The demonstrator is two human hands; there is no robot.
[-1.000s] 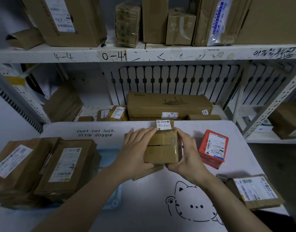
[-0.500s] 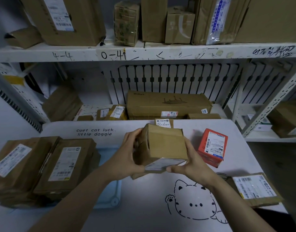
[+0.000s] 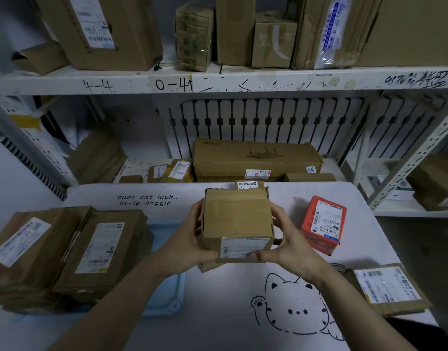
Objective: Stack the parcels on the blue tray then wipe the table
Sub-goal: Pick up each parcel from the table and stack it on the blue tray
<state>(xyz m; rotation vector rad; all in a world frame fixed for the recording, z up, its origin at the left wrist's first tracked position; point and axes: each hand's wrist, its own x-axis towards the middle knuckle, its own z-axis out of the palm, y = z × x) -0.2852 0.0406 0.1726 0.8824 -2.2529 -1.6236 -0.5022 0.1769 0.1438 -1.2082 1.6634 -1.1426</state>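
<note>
cardboard box (image 3: pixel 237 216) looks lifted clear of the table (image 3: pixel 218 323), and you have it clamped from both sides. your left hand (image 3: pixel 186 243) curls round its left face with the thumb hooked under the near bottom edge. your right hand (image 3: pixel 291 245) mirrors that on the right, thumb at the corner of the label. that grip makes sense: the box looks too wide for one palm, and thumbs underneath carry the weight. it tips toward you, so the taped top and the label both show.

the box hangs over mid-table, just right of the blue tray (image 3: pixel 164 290) and not on it yet. two big brown parcels (image 3: pixel 101 252) lie side by side on the tray and cover most of it, so only the right strip of blue shows.

left to move: the red parcel (image 3: pixel 323 226) just beside your right hand, the flat parcel (image 3: pixel 387 287) near the right edge, and a small labelled box (image 3: pixel 248 184) peeking out behind the one you hold. a cardboard flap (image 3: pixel 207 266) pokes out below your left thumb; i cannot tell what it belongs to.

my read: swing left and land the box on the nearer big parcel, whose broad flat top makes the best base. go easy, because that pile looks slightly slanted. wiping is a long way off, and no cloth is in view.
</note>
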